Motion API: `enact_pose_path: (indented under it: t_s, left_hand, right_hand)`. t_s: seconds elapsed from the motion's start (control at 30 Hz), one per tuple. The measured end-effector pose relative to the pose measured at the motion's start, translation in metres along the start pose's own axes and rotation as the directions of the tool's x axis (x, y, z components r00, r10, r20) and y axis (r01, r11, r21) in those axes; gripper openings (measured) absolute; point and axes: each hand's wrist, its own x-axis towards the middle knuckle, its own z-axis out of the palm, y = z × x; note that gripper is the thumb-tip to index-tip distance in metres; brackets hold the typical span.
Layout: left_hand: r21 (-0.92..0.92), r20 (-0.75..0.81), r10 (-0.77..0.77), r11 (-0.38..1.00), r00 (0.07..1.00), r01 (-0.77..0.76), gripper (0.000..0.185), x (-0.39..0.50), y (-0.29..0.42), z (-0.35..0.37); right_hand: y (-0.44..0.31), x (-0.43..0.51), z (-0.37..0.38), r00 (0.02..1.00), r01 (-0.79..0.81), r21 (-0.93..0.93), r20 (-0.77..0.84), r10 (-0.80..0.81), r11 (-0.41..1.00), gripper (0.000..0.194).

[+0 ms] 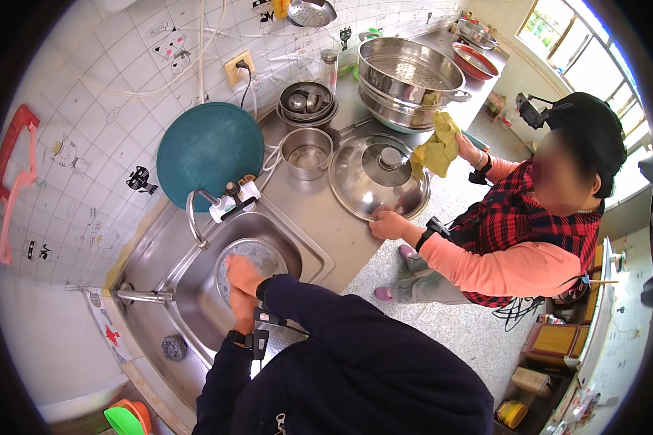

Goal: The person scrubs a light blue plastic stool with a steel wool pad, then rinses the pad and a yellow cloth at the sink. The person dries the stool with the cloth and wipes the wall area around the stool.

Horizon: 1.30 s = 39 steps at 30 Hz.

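My right hand [244, 272] and my left hand [242, 309] are close together over a round metal basin [275, 253] in the stainless steel sink [198, 312]. The basin seems to hold cloudy, sudsy water. My right hand is blurred and covers part of the left, so whatever lies between or under the fingers is hidden. Above the basin curves the sink faucet [193, 220]. On the ledge to the left lies a steel wool scrubber [174, 348].
A co-worker [522, 234] at the right holds a yellow cloth [438, 144] and touches a large pot lid [359, 179] on the counter. Behind are a steel pot [306, 155], stacked bowls [307, 92], a steamer [411, 68] and a teal round board [209, 152] against the wall.
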Motion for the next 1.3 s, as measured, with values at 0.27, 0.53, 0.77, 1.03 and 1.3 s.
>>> enact_pose_path:
  t_s: [0.27,0.53,0.77,1.03,1.3]
  left_hand:
    - [-0.306,-0.039,0.200,0.930,0.979,-0.202,0.047,-0.003,0.011,-0.029]
    - [-0.650,0.705,0.211,-0.189,0.677,0.736,0.031,-0.025,0.078,-0.111]
    - [-0.033,0.393,0.691,-0.649,0.607,0.760,0.037,-0.035,0.097,-0.081]
    - [-0.250,0.840,0.338,-0.455,0.425,0.855,0.029,-0.031,0.064,-0.080]
    - [-0.613,0.699,-0.248,0.277,0.671,0.740,0.010,-0.032,0.036,-0.044]
  right_hand:
    - [-0.010,0.011,-0.023,0.896,-0.352,0.326,0.389,0.216,0.877,0.045]
    - [-0.030,-0.008,-0.097,0.692,-0.693,0.695,0.716,-0.096,0.191,0.057]
    - [-0.040,-0.025,-0.090,0.649,-0.728,0.682,0.651,-0.394,-0.070,0.044]
    - [-0.017,-0.012,-0.049,0.832,-0.395,0.643,0.553,-0.040,0.656,0.016]
    - [0.001,-0.010,-0.012,0.946,0.067,0.242,0.292,-0.138,0.968,0.018]
